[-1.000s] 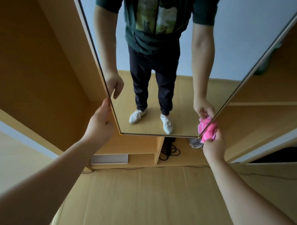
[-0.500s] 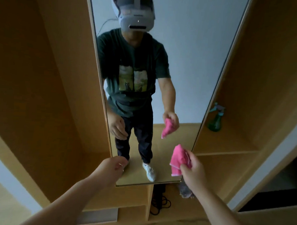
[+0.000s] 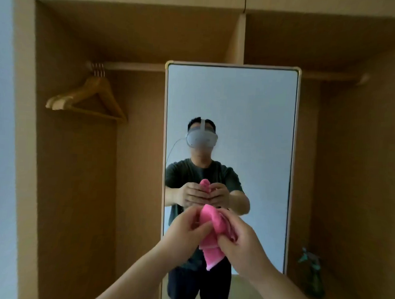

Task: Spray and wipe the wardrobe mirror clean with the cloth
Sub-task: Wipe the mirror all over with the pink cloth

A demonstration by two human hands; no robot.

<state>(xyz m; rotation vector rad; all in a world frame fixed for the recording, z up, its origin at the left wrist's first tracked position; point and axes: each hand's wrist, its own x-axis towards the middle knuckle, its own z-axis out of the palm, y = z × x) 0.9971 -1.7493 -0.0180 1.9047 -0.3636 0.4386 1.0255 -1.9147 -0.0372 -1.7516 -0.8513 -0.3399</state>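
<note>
The tall wardrobe mirror (image 3: 249, 111) with a pale wooden frame stands upright in the middle of the open wardrobe. In front of its lower half I hold a bunched pink cloth (image 3: 212, 237) with both hands, away from the glass. My left hand (image 3: 185, 227) pinches the cloth's left side. My right hand (image 3: 240, 242) grips its right side, and a loose end hangs down between them. A green spray bottle (image 3: 312, 273) stands on a wardrobe shelf to the right of the mirror, blurred. The mirror reflects the person holding the cloth.
Wooden hangers (image 3: 88, 98) hang from the rail (image 3: 132, 66) in the left compartment. Wooden wardrobe walls enclose both sides, with a divider (image 3: 239, 39) above the mirror. A pale wall strip (image 3: 2, 142) runs down the far left.
My view has lifted from the mirror's bottom edge to its top. My left hand left the mirror's left edge and joined the right hand on the cloth, now held at chest height.
</note>
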